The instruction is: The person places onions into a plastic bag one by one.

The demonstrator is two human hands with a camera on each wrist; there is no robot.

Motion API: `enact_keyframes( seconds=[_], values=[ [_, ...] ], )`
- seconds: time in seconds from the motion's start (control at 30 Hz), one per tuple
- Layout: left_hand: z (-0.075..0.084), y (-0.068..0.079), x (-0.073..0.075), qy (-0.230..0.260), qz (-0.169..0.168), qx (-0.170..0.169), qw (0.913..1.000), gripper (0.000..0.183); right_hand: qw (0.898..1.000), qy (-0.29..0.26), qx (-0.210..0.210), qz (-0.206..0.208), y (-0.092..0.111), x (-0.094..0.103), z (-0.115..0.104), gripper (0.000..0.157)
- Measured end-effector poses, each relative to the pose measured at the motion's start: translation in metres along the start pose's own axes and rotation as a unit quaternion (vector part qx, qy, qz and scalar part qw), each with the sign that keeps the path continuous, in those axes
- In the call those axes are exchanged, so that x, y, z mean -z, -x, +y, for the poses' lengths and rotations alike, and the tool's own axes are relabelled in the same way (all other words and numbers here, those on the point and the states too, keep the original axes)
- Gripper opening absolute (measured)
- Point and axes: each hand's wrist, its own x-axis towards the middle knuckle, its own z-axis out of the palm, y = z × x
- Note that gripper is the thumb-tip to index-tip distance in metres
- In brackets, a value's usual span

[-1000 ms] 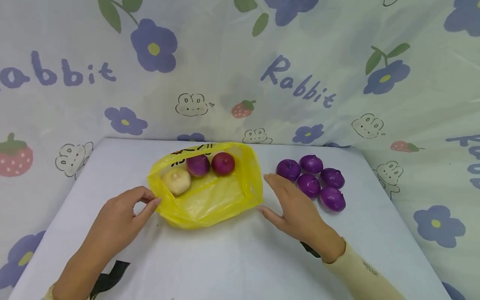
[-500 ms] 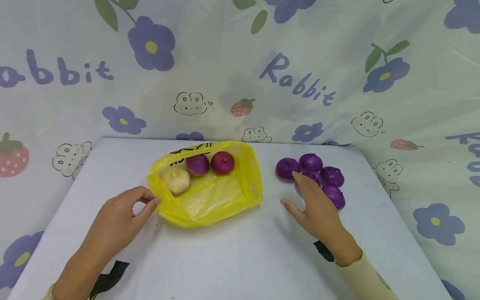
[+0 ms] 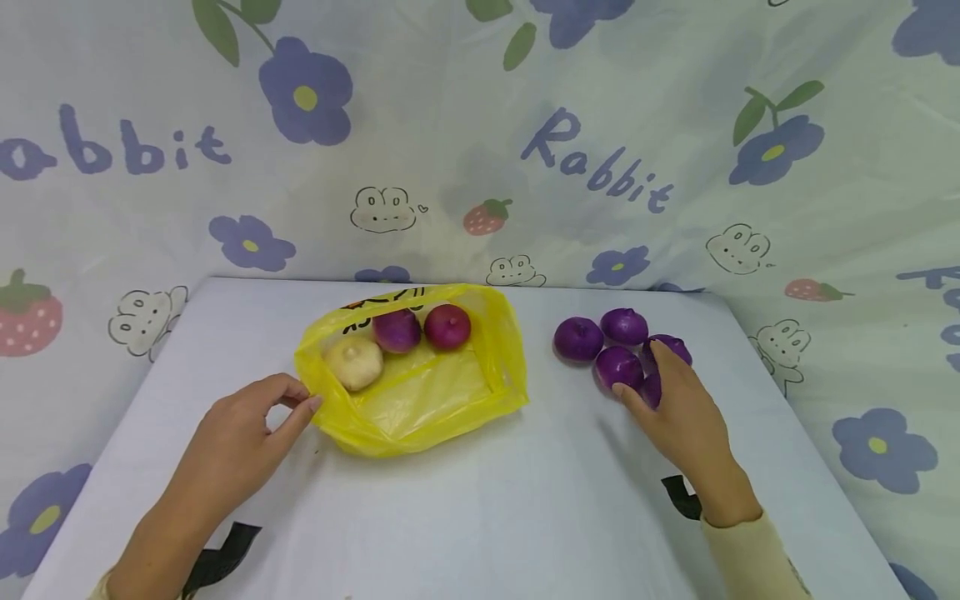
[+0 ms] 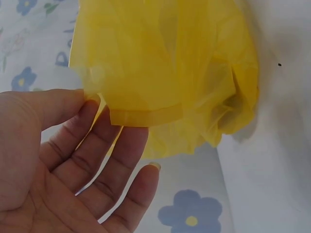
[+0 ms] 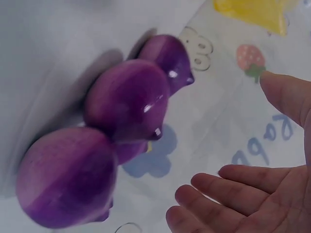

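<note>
My left hand (image 3: 236, 442) pinches the left rim of a yellow plastic bag (image 3: 420, 417), thumb against fingers; the left wrist view shows the bag's edge (image 4: 146, 116) at the fingertips. The bag's mouth gapes. Inside lie a pale cream onion (image 3: 354, 362), a purple onion (image 3: 397, 331) and a reddish one (image 3: 447, 327). Over a cluster of glossy purple onions (image 3: 577, 340) at the right reaches my right hand (image 3: 690, 421), partly covering the nearest onion (image 3: 652, 390). In the right wrist view its fingers (image 5: 228, 199) are extended and thumb spread, apart from the visible onions (image 5: 68, 177).
A white tabletop (image 3: 450, 517) carries everything. Behind it hangs a pale cloth (image 3: 450, 125) printed with flowers, rabbits and strawberries. Black straps (image 3: 221, 557) show by both wrists.
My right hand has moved rightward, from beside the bag's right rim to above the nearest purple onions. The left hand keeps its pinch on the bag, and the bag stays put.
</note>
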Motion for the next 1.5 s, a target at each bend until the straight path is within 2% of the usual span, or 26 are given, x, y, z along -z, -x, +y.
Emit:
enact_keyframes(
  seconds=[0.33,0.6,0.77,1.0,1.5],
  values=[
    [-0.001,-0.002,0.003,0.000,0.010,-0.024,0.9997,0.010,0.996,0.014,-0.071,-0.042,0.004,0.000,0.031,0.092],
    [0.000,-0.002,0.005,-0.002,0.003,-0.014,0.9999,0.013,0.995,0.014,-0.087,-0.048,0.007,-0.005,0.047,0.093],
    [0.000,-0.002,0.004,-0.001,-0.001,-0.010,1.0000,0.013,0.992,0.021,-0.108,-0.067,0.009,-0.007,0.056,0.094],
    [-0.001,-0.001,0.003,0.000,0.002,-0.008,1.0000,0.012,0.986,0.025,-0.126,-0.102,0.011,-0.010,0.060,0.094],
    [-0.003,0.000,0.001,0.002,0.003,-0.008,1.0000,0.012,0.984,0.012,-0.135,-0.119,0.006,-0.015,0.067,0.093]
  ],
)
